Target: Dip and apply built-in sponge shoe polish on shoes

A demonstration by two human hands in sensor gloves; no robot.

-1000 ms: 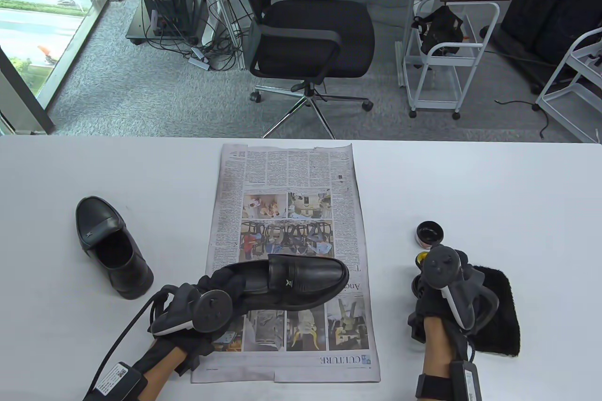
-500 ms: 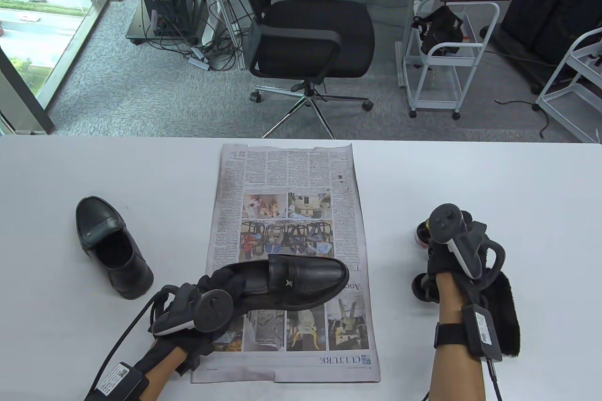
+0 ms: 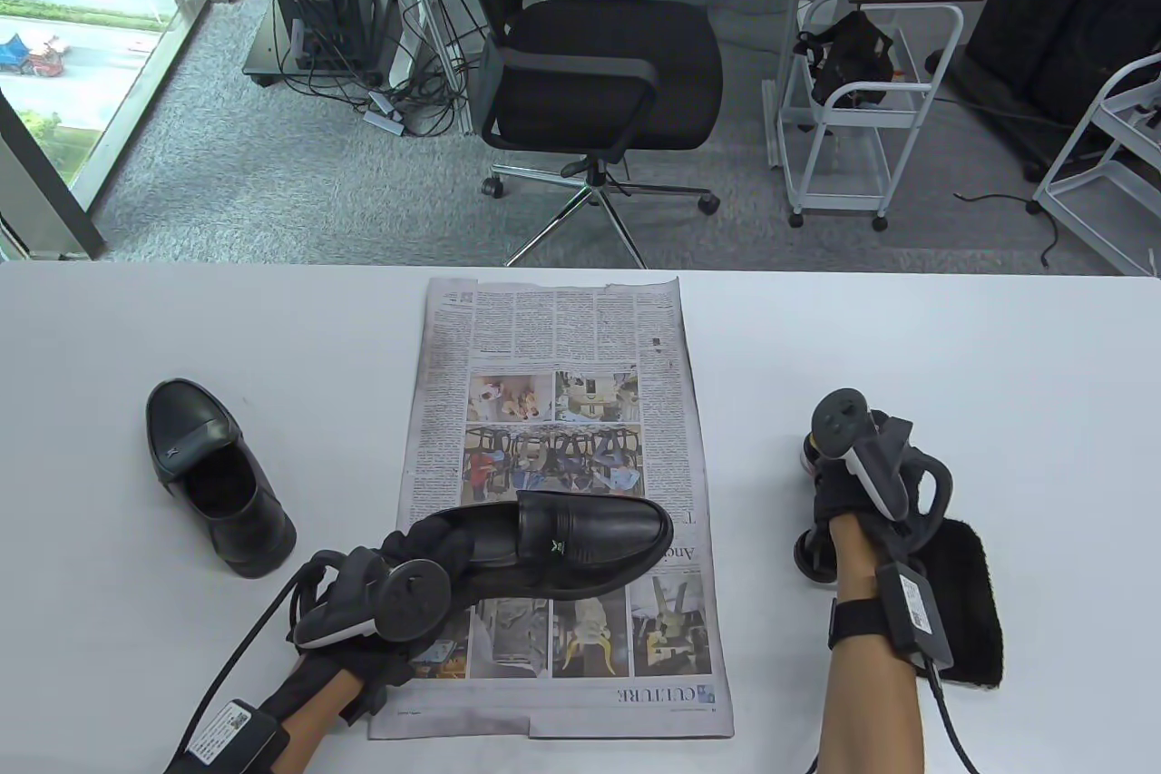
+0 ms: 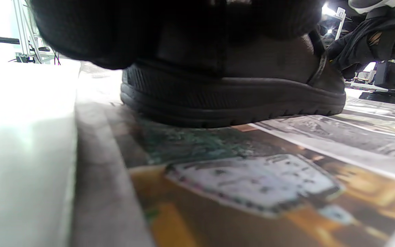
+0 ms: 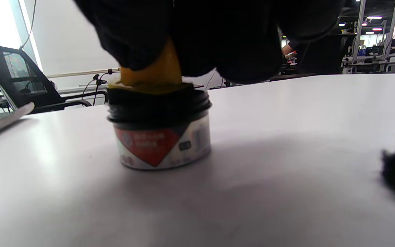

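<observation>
Two hands are dividing the work. The right hand (image 3: 848,484) is pinching the yellow sponge applicator (image 5: 149,77) and pressing it down into the open polish jar (image 5: 161,137), which is standing near the table's right edge. The left hand (image 3: 381,602) is gripping the heel of the shoe (image 3: 562,543), which is lying on the newspaper (image 3: 553,329) at the table's near-middle. That shoe's long axis is running across the table, its toe pointing toward the jar side, so the loaded sponge is probably heading leftward from the jar to the toe, the nearest part. A second shoe (image 3: 213,475) is waiting toward the left edge.
</observation>
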